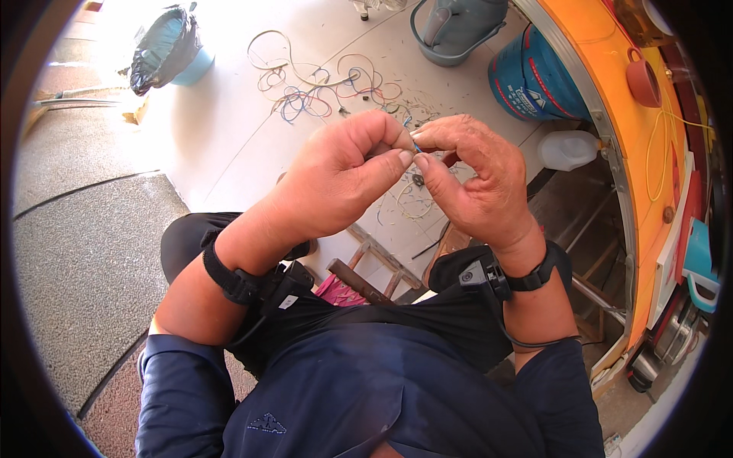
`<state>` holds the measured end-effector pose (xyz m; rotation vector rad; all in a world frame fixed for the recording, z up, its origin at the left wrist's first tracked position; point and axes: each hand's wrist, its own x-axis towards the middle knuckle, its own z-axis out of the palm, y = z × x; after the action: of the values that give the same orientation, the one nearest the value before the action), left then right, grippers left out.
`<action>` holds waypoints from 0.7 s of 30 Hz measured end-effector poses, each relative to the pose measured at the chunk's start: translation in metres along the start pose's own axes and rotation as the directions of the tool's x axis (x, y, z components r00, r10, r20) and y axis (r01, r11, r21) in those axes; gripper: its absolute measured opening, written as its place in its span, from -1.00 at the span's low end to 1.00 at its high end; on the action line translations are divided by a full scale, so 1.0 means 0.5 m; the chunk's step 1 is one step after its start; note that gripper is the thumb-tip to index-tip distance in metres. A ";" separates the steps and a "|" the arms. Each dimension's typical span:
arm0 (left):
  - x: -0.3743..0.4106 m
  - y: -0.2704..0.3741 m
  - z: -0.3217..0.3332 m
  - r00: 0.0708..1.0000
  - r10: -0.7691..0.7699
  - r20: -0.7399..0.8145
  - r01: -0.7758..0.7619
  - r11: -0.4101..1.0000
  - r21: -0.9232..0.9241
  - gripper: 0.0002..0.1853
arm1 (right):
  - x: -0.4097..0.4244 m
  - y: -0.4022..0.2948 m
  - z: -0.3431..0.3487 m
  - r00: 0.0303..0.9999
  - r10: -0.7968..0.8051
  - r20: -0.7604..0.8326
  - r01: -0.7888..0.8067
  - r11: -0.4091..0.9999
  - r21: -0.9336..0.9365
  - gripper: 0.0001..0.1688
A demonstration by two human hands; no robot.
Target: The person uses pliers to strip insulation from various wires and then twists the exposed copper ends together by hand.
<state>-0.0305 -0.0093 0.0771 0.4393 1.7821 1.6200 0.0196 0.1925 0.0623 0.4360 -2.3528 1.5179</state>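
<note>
My left hand (349,172) and my right hand (481,177) meet fingertip to fingertip in front of me, above the tiled floor. Between their thumbs and forefingers is a short piece of thin blue wire (417,147), gripped from both sides; most of it is hidden by the fingers. On the floor beyond the hands lies a loose tangle of red, blue and pale wires (300,103). Small wire scraps (421,103) are scattered beside the tangle and below the hands. A small dark round part (418,180) lies under my right hand.
A light-blue bin with a black bag (194,66) stands at the upper left. A grey bucket (464,34), a blue bucket (532,74) and a white plastic jug (567,150) are at the upper right, near the orange tabletop (601,28). A wooden stool frame (366,280) is between my legs.
</note>
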 end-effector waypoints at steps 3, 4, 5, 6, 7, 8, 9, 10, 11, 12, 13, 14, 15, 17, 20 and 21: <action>-0.002 0.002 0.004 1.000 0.015 -0.008 -0.014 0.998 0.064 -0.95 | -0.003 0.003 0.000 1.000 -0.004 -0.013 0.004 0.999 -0.035 -0.79; -0.003 0.003 0.006 1.000 0.019 -0.014 -0.018 0.997 0.079 -0.95 | -0.003 0.004 0.002 1.000 -0.018 -0.024 0.017 0.998 -0.054 -0.80; -0.003 0.002 0.008 0.999 0.026 -0.025 -0.023 0.995 0.092 -0.95 | -0.003 0.005 0.005 0.999 -0.032 -0.034 0.030 0.997 -0.072 -0.80; -0.003 0.001 0.011 0.999 0.032 -0.036 -0.029 0.994 0.105 -0.95 | -0.003 0.006 0.008 0.998 -0.046 -0.045 0.042 0.995 -0.091 -0.80; -0.003 0.000 0.012 0.998 0.039 -0.047 -0.033 0.992 0.119 -0.95 | -0.003 0.004 0.010 0.998 -0.039 -0.046 0.033 0.993 -0.111 -0.81; -0.003 0.001 0.012 0.998 0.038 -0.047 -0.032 0.992 0.124 -0.95 | -0.003 0.001 0.011 0.998 -0.031 -0.048 0.025 0.991 -0.131 -0.81; -0.003 0.001 0.012 0.998 0.037 -0.047 -0.031 0.991 0.129 -0.94 | -0.002 -0.002 0.011 0.998 -0.024 -0.050 0.016 0.988 -0.151 -0.82; -0.003 0.002 0.011 0.998 0.036 -0.047 -0.030 0.991 0.134 -0.94 | -0.001 -0.003 0.011 0.999 -0.012 -0.049 0.004 0.989 -0.151 -0.83; -0.002 0.002 0.010 0.999 0.024 -0.038 -0.019 0.992 0.127 -0.94 | 0.000 -0.003 0.011 0.999 0.000 -0.048 -0.007 0.989 -0.151 -0.83; 0.000 0.001 0.007 1.000 0.012 -0.029 -0.008 0.993 0.121 -0.94 | 0.000 -0.004 0.011 0.999 0.012 -0.048 -0.019 0.988 -0.150 -0.84; 0.002 0.001 0.004 1.000 -0.001 -0.020 0.003 0.993 0.115 -0.94 | -0.001 -0.003 0.011 0.998 0.026 -0.049 -0.033 0.987 -0.155 -0.85; 0.004 0.000 0.002 1.000 -0.010 -0.024 0.013 0.994 0.107 -0.94 | -0.001 -0.001 0.012 0.998 0.039 -0.051 -0.047 0.986 -0.160 -0.86; 0.007 -0.001 0.001 0.999 -0.019 -0.026 0.022 0.995 0.099 -0.94 | -0.001 0.000 0.011 0.997 0.053 -0.052 -0.061 0.984 -0.167 -0.86; 0.006 0.001 0.000 1.000 -0.021 -0.010 0.021 0.996 0.082 -0.94 | 0.004 -0.003 0.010 0.993 0.101 -0.064 -0.109 0.984 -0.140 -0.89; -0.003 0.005 -0.001 0.998 -0.016 0.053 0.018 1.000 -0.021 -0.93 | 0.013 0.030 -0.018 0.965 0.206 -0.162 -0.231 0.960 -0.156 -0.94; -0.011 0.000 0.002 0.997 -0.025 0.076 0.033 0.994 -0.108 -0.92 | 0.017 0.043 -0.033 0.948 0.242 -0.206 -0.278 0.946 -0.169 -0.95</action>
<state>-0.0259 -0.0125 0.0785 0.4161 1.6292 1.6504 0.0045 0.2153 0.0547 -0.0643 -2.4534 1.3447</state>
